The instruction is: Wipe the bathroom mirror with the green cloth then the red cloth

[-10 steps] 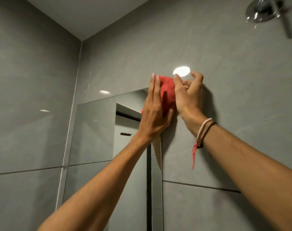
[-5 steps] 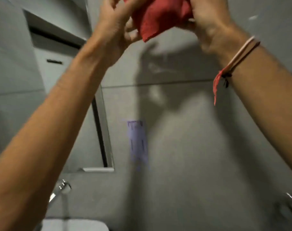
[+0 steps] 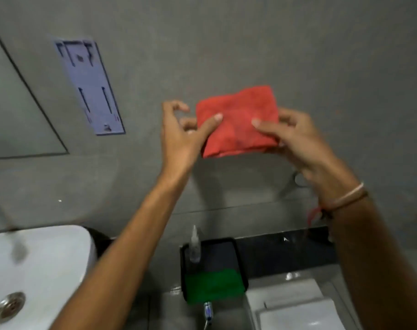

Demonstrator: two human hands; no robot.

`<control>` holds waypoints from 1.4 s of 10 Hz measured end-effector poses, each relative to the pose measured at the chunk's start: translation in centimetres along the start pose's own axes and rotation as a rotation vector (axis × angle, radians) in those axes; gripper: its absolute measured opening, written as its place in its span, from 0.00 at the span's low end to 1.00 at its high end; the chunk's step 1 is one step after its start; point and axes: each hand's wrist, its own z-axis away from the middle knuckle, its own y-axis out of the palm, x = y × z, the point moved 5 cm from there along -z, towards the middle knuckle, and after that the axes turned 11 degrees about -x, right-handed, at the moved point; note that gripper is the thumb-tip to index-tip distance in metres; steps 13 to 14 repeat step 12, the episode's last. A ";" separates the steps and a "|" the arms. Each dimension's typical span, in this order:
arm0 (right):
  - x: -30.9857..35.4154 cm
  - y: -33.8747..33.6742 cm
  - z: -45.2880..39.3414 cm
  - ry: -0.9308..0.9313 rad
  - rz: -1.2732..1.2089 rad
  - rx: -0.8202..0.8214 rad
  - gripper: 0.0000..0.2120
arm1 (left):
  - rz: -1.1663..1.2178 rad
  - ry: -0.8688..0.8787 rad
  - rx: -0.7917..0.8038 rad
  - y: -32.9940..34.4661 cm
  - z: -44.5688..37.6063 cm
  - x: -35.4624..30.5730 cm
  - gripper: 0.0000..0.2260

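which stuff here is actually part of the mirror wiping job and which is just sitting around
Part of the job:
red cloth, held by left hand and right hand
green cloth, in the black tray
mirror, at far left

Just lying about:
white sink
small clear bottle
purple wall plate

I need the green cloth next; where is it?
Head view, bottom centre: the green cloth lies in the black tray, right of the sink.

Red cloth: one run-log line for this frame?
phase: folding | red cloth: held by left hand and right hand, off mirror | green cloth: in black tray
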 end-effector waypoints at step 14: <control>-21.3 8.3 3.9 -0.635 0.762 -0.171 0.15 | -0.916 0.551 0.139 -6.7 8.2 13.1 0.10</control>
